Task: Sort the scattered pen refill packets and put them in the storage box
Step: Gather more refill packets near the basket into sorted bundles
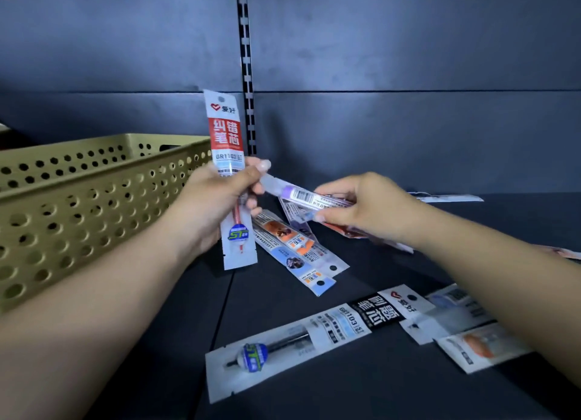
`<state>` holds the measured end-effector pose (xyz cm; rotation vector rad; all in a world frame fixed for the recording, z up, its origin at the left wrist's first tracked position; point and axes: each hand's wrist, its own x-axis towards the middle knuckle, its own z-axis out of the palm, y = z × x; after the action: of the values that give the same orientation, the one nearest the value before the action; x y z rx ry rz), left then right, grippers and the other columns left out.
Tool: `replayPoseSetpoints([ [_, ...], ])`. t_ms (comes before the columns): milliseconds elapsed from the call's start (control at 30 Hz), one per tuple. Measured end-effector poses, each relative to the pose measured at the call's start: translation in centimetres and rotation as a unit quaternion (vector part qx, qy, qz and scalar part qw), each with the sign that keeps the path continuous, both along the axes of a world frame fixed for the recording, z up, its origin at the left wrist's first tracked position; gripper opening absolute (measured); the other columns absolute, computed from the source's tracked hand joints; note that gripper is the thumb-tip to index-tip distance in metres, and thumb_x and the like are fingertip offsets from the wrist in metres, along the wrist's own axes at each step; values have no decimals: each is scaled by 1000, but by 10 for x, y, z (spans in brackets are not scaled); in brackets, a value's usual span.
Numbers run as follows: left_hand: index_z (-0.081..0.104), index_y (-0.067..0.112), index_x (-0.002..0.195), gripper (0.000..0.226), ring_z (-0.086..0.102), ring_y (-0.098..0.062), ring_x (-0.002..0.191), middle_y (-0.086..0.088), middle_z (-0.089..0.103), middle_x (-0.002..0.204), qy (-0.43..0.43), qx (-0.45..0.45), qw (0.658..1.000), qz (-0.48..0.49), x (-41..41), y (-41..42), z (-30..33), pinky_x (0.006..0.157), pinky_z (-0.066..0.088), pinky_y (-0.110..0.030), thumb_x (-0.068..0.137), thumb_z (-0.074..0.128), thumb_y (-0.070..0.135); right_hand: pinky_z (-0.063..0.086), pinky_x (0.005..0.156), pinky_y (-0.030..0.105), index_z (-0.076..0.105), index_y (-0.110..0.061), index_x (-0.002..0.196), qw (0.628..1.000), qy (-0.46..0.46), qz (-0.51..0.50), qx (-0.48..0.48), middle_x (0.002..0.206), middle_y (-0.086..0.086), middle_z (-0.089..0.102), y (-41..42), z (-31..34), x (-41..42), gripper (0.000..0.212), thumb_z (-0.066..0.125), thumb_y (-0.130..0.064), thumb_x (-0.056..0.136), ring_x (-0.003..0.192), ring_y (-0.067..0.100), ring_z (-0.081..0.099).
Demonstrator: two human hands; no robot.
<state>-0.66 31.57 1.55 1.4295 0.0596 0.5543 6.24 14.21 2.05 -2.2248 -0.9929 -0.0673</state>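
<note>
My left hand grips a red-labelled refill packet upright, just right of the tan perforated storage box. My right hand pinches a purple-labelled packet with an orange-edged packet below it; the purple packet's free end reaches the left hand's fingers. Two packets, orange-labelled and blue-labelled, lie on the dark shelf under the hands. A black-labelled packet lies nearer me.
More packets lie at the right, partly under my right forearm, and one lies far right near the back. A slotted upright runs down the dark back panel. The shelf is dark grey.
</note>
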Motion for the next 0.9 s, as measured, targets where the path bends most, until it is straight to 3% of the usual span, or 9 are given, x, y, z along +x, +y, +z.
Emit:
replayPoseSetpoints([
  [100, 55, 14, 69, 16, 33, -3, 29, 6, 43, 42, 14, 11, 997, 75, -2, 3, 3, 36, 35, -13, 78, 68, 16, 46, 47, 29, 67, -38, 95, 998, -40, 22, -46, 65, 9, 62, -1, 5, -4, 19, 65, -29, 79, 44, 16, 48],
  [167, 57, 14, 72, 14, 33, -3, 29, 2, 43, 53, 22, 29, 995, 96, -4, 5, 4, 36, 35, -13, 77, 70, 19, 53, 65, 33, 66, -38, 103, 992, -96, 46, -62, 85, 8, 66, -3, 5, -2, 24, 64, -28, 81, 69, 24, 62],
  [267, 64, 9, 81, 26, 34, -2, 30, -2, 57, 69, 73, 56, 995, 37, -7, 4, 5, 36, 37, -13, 70, 70, 31, 46, 87, 36, 61, -32, 118, 967, -223, 60, -105, 109, 1, 61, -4, 3, 6, 34, 60, -28, 84, 101, 22, 57],
  [367, 68, 7, 78, 41, 34, -3, 30, -4, 67, 75, 152, 118, 980, -41, -10, -2, 2, 36, 35, -13, 53, 68, 39, 48, 76, 35, 69, -24, 108, 921, -361, 77, -124, 93, 3, 69, -4, 4, 8, 31, 57, -32, 80, 85, 27, 63],
  [433, 65, 3, 78, 41, 33, -4, 31, -4, 63, 61, 183, 164, 967, -68, -12, -2, 1, 36, 35, -14, 54, 69, 35, 42, 70, 32, 73, -20, 97, 893, -425, 94, -115, 78, 1, 70, -6, 3, 12, 35, 50, -35, 75, 69, 25, 64],
  [600, 59, 7, 72, 20, 30, -5, 30, 5, 38, 33, 230, 210, 946, -88, -14, 2, 0, 36, 34, -13, 71, 68, 25, 46, 76, 38, 73, -19, 96, 873, -460, 112, -115, 80, -2, 72, -6, 6, 13, 36, 51, -35, 73, 71, 22, 66],
  [700, 65, 7, 72, 19, 32, -4, 31, 2, 40, 37, 214, 189, 952, -110, -14, 3, 1, 36, 34, -13, 61, 69, 23, 45, 84, 42, 73, -19, 97, 864, -477, 106, -118, 86, -2, 73, -6, 7, 12, 36, 50, -35, 74, 80, 23, 68],
  [800, 67, 3, 76, 22, 34, -3, 31, 1, 47, 42, 187, 148, 963, -123, -14, 4, 2, 37, 35, -13, 60, 67, 18, 37, 96, 44, 70, -18, 103, 856, -508, 55, -76, 105, 4, 70, -10, 8, 18, 40, 50, -36, 73, 105, 23, 58],
  [900, 65, 0, 87, 21, 37, -2, 32, 4, 54, 42, 157, 104, 977, -99, -11, 5, 2, 37, 38, -13, 69, 65, 12, 24, 99, 33, 66, -14, 109, 872, -489, -8, 13, 113, 8, 65, -13, 9, 20, 47, 54, -40, 73, 111, 18, 43],
])
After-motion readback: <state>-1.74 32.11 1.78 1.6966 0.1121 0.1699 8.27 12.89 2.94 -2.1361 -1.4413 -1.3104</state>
